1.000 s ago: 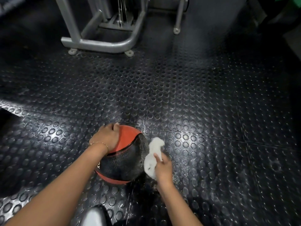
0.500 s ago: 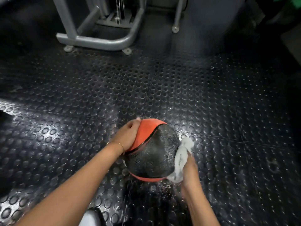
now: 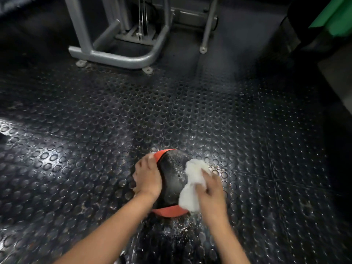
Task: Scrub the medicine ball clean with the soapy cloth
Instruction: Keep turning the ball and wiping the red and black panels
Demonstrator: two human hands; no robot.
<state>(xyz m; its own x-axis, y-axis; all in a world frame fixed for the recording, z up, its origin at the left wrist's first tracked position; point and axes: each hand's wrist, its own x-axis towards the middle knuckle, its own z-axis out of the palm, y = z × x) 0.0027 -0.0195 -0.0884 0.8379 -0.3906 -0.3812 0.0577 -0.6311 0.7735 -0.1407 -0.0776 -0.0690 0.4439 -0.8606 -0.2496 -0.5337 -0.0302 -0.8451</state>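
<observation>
Item: ball point(image 3: 172, 180). Black pebbled panel facing up, orange showing at the far rim and the near underside. Rests on the floor point(image 3: 95, 130) low and centre in view, between the two hands. Surface wet, with pale specks on the black panel.

Item: cloth point(image 3: 190, 187). White, bunched, narrowed at its middle. Lies against the right side of the ball, one lobe above the fingers and one below.

Item: left hand point(image 3: 147, 178). Palm down on the left side of the ball, fingers curved over its shoulder and down toward the floor, gripping it. Forearm comes in from the lower left.

Item: right hand point(image 3: 211, 189). Laid over the cloth with fingers bent round its middle, pressing it to the ball. Blurred, so finer detail of the fingertips cannot be told. Forearm comes in from the lower right.

Item: floor. Dark rubber with raised round studs, glossy under the light. Wet, with white flecks, just in front of the ball toward the person.

Item: frame point(image 3: 122, 59). Grey metal tube, curved base, bolted foot point(image 3: 148, 70); stands well beyond the ball at the top of view. A slim grey post point(image 3: 208, 25) stands to its right.

Item: green surface point(image 3: 335, 16). Top right corner, partly cut off by the edge.
</observation>
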